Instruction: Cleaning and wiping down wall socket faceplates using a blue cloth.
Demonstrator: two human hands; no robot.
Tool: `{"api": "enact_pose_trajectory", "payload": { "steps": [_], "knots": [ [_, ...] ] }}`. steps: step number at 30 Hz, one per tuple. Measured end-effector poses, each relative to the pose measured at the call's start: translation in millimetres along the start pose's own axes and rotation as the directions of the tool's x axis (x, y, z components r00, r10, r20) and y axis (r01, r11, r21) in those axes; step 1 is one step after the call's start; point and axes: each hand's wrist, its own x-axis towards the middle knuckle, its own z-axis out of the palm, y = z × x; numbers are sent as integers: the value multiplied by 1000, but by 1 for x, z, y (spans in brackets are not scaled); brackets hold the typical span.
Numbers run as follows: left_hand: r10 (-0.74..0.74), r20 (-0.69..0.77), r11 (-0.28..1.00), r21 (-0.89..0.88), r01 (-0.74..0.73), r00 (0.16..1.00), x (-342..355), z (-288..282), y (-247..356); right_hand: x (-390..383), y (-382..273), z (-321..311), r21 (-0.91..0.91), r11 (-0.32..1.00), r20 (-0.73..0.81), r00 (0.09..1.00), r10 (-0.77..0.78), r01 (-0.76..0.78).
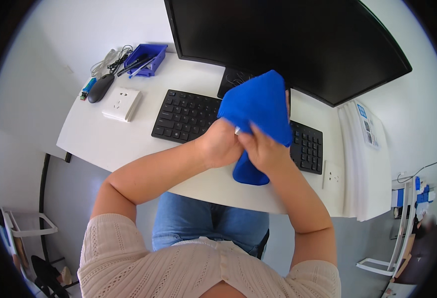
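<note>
A bright blue cloth (259, 102) is bunched up in front of me, held above the keyboard (188, 115) and hiding its middle. My left hand (221, 144) is closed at the cloth's lower left. My right hand (264, 151) grips it from the right, fingers wrapped into the fabric and a little blurred. Below the hands, a fold of the cloth hangs down near the desk's front edge. A tiny bright whitish spot shows between the two hands; I cannot tell what it is.
A large black monitor (298, 39) stands behind the keyboard on the white desk (99, 141). At left are a wall socket (121, 104), a dark mouse (101, 88) and a blue bin (151, 52) with pens. Right, another socket (331, 175) lies beside a white stack of sheets (365, 164).
</note>
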Motion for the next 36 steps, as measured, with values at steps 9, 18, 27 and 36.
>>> {"api": "enact_pose_trajectory", "payload": {
  "steps": [9,18,27,36],
  "knots": [
    [-188,45,980,77,184,981,4,4,1,3,45,-12,258,865,24,897,440,-431],
    [150,140,987,-76,-140,979,22,-24,30,-3,82,-22,808,430,-169,542,823,-402],
    [189,74,902,-407,-143,979,12,-18,7,1,-10,11,-74,997,180,982,51,-38],
    [-29,2,994,-102,29,1000,3,-3,-4,4,30,1,210,936,-111,944,311,-283]
  ]
}}
